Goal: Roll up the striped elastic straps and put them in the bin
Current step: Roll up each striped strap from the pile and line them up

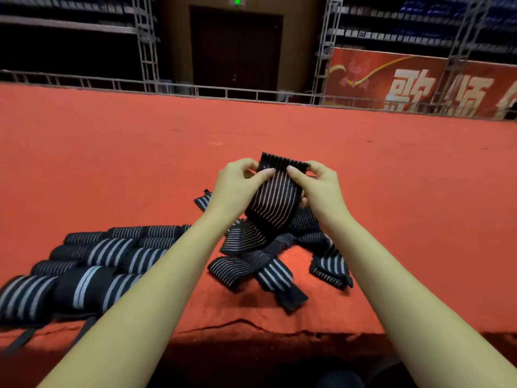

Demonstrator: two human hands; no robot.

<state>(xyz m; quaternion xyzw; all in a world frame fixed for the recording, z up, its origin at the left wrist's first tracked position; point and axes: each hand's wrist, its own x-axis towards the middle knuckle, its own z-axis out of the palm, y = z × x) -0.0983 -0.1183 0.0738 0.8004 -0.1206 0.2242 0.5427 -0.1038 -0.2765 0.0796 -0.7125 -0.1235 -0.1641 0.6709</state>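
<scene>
Red carpet (140, 163) edge lay nearest. Rolled straps (84, 264) sat lower left, blurred, the row cut by the frame edge. Loose straps (268, 264) were heaped centre, partly hidden behind both forearms. Above them, left hand (237, 183) and right hand (319, 183) pinched the held strap (275, 200) near its top, its lower end lost in the heap. Far banner (419, 82) lettering was cropped at right.

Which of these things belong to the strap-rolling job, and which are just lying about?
Job: left hand and right hand, both pinching the held strap; loose straps heaped below it; rolled straps lined up on the left. No bin shows.

Just there: red banner, metal railing, dark door, green sign.
</scene>
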